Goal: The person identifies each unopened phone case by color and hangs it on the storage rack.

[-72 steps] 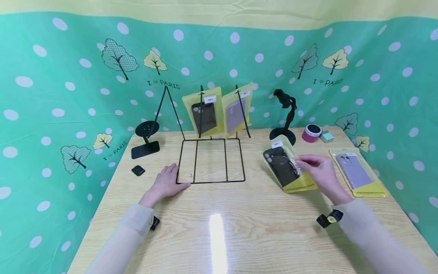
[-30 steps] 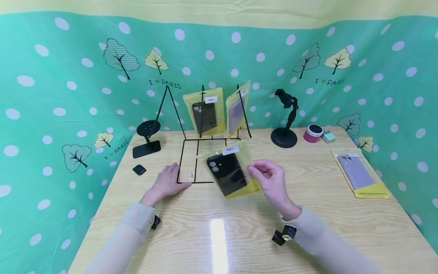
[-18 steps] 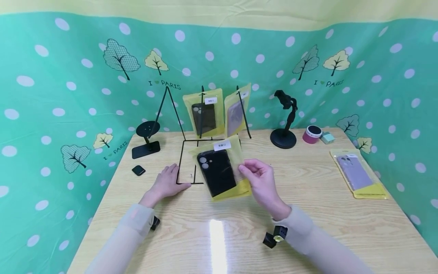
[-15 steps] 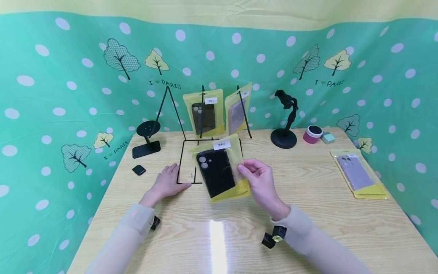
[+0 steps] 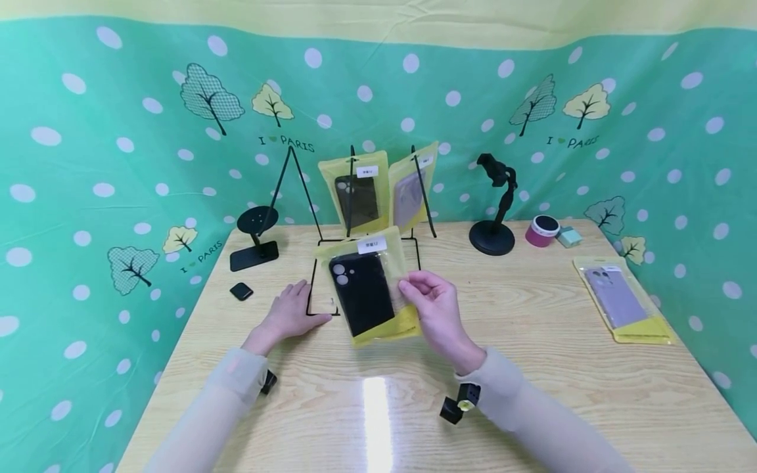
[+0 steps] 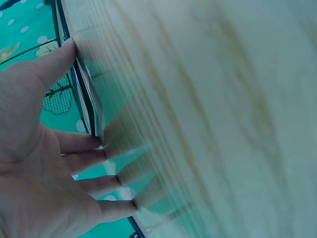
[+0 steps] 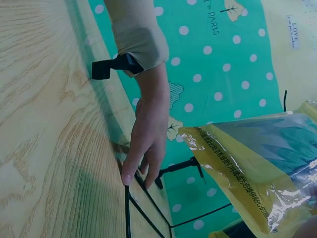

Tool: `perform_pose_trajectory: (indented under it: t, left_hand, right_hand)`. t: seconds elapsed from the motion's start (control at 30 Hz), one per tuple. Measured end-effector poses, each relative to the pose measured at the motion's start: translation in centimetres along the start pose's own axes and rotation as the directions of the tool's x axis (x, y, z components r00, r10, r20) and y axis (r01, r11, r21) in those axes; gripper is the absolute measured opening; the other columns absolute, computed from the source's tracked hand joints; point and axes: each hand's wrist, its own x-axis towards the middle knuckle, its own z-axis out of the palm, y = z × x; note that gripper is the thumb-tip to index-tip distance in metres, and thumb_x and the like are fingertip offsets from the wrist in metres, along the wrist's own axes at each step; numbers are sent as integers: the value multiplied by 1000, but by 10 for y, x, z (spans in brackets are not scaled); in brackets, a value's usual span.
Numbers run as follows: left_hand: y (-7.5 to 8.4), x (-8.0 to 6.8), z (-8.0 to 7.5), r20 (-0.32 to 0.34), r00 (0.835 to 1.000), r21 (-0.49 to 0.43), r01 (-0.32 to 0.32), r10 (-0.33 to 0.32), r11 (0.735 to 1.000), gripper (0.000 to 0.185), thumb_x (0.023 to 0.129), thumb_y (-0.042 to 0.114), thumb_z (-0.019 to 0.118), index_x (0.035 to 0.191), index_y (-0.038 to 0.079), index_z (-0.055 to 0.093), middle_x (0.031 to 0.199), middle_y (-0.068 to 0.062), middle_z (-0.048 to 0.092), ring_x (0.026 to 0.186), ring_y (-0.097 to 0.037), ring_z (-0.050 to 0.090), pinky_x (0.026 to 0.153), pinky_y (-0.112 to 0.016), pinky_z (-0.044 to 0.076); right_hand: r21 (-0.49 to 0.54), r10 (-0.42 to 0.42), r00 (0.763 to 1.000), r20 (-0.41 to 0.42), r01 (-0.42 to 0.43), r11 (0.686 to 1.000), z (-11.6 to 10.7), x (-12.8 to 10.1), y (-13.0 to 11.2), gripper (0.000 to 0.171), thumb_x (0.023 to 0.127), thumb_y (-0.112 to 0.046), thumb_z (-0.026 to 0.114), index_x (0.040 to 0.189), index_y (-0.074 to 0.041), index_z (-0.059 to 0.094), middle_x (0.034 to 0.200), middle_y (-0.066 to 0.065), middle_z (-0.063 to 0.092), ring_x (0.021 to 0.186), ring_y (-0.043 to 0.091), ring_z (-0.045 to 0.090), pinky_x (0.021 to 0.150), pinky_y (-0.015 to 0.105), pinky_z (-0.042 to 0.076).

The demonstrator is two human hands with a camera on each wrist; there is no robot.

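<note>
**Black phone case pouch held above the wire rack**

The wooden table (image 5: pixel 532 341) carries a black wire display rack (image 5: pixel 378 197), where two yellow pouches already hang. The left hand (image 5: pixel 290 315) rests flat with fingers straight, pressing the rack's base frame. The right hand (image 5: pixel 434 309) pinches the right edge of a yellow pouch with a black phone case (image 5: pixel 367 289), held tilted above the rack's base. This looks like the carrying step; hanging it would call for lining its top hole with a free hook. A lilac case pouch (image 5: pixel 621 299) lies well apart on the right; two phone stands (image 5: pixel 493 207) flank the rack, neither in the way.
</note>
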Motion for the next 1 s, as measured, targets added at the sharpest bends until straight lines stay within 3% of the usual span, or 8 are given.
perform_pose_trajectory:
  t: [0.23, 0.47, 0.77, 1.0]
  left_hand:
    - [0, 0, 2, 15, 1000, 9, 9, -9, 1000, 94, 83, 56, 65, 141, -11, 34, 145, -30, 31, 131, -52, 26, 100, -65, 24]
    - [-1, 1, 1, 11, 1000, 23, 7, -7, 1000, 93, 84, 55, 64, 141, -11, 33, 145, -30, 31, 130, -52, 26, 100, -65, 25]
    - [0, 1, 1, 33, 999, 16, 20, -21, 1000, 95, 84, 58, 63, 142, -11, 32, 147, -29, 28, 132, -52, 23, 100, -66, 23]
    - [-2, 1, 3, 27, 999, 18, 25, -25, 1000, 95, 83, 57, 64, 143, -10, 31, 147, -29, 29, 132, -52, 23, 100, -66, 23]
  right_hand:
    - [63, 23, 1000, -2, -23, 998, 8, 1, -1, 20, 87, 13, 60, 88, -5, 68, 82, 8, 68, 74, 14, 64, 67, 23, 52]
    - [64, 73, 997, -12, -72, 995, 14, 3, -2, 18, 87, 12, 60, 89, -4, 67, 84, 8, 67, 76, 15, 63, 69, 23, 52]
    - [133, 115, 991, -72, -105, 986, 16, 6, 0, 19, 88, 13, 59, 89, -4, 67, 83, 9, 67, 77, 15, 64, 71, 25, 53]
    - [123, 146, 983, -108, -132, 984, 19, 13, 2, 16, 88, 11, 61, 88, -4, 67, 81, 7, 67, 75, 14, 63, 70, 24, 53]
